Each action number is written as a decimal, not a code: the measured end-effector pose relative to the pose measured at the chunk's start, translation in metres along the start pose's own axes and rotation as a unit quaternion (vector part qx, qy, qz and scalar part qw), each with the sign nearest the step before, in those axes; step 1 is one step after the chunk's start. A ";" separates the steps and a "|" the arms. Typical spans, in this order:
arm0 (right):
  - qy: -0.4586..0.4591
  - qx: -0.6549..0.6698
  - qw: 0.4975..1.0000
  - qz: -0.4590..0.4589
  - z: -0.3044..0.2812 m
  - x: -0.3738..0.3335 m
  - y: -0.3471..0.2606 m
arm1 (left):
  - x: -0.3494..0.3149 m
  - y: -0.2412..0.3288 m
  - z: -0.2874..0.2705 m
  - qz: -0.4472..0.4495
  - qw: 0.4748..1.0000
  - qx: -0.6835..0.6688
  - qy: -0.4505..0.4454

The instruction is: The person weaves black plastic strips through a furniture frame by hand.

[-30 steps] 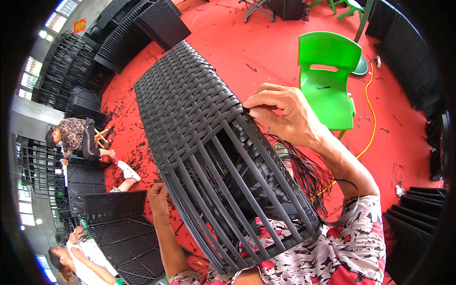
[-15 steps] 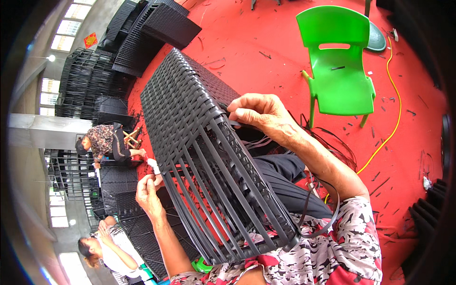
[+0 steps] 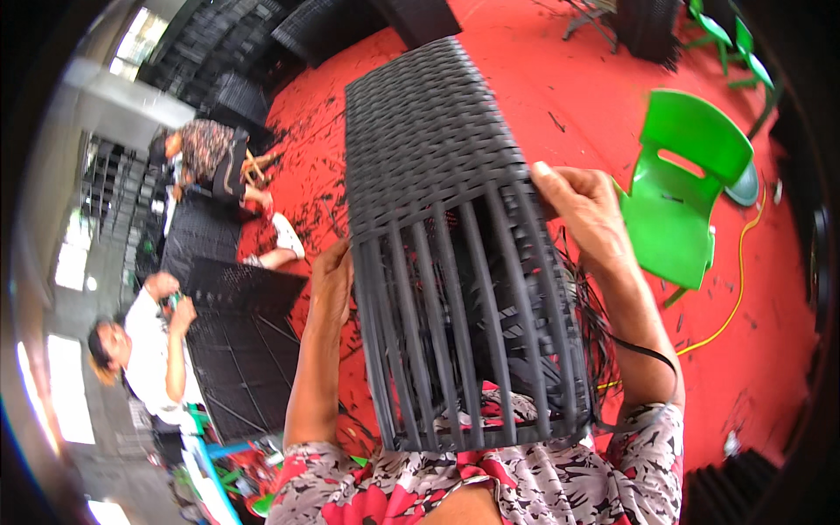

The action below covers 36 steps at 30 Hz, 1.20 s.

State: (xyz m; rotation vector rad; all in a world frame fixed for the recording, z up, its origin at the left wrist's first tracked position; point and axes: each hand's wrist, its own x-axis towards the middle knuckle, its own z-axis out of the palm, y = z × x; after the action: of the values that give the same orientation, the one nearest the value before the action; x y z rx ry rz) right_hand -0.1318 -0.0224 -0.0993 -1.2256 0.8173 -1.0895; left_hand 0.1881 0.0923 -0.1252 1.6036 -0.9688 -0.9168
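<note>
No legible txt — no labels, brands, nos. or signs readable, anywhere in view

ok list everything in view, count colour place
half-woven wicker piece: 1, black, between hands
woven panels: several, black, upper left
plastic chair: 1, green, right
small seats: several, green, upper right
cable: 1, yellow, right
floor: 1, red, beneath
strip scraps: many, black, on floor
windows: several, white, left
co-workers: 2, white and patterned tops, left
shirt: 1, red-grey, bottom
left hand: 1, bare, piece's left edge
right hand: 1, bare, piece's right edge
</note>
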 end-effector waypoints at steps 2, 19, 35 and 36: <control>-0.011 -0.089 0.996 -0.015 -0.005 0.005 -0.007 | 0.005 -0.007 0.011 0.043 0.999 -0.028 0.007; -0.188 -0.180 0.964 0.055 -0.055 0.017 -0.015 | -0.010 0.032 -0.002 0.206 0.973 0.046 0.095; 0.205 -0.609 0.681 -0.352 -0.108 -0.041 -0.080 | 0.010 0.188 0.239 0.267 0.811 0.223 -0.470; 0.220 -0.590 0.691 -0.355 -0.112 -0.046 -0.085 | 0.010 0.186 0.251 0.249 0.798 0.226 -0.500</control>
State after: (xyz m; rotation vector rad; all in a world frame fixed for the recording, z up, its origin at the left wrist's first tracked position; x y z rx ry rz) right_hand -0.2668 -0.0127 -0.0396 -2.5812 1.6146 -1.5532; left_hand -0.0639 -0.0399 0.0036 1.0201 -2.3693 -1.2066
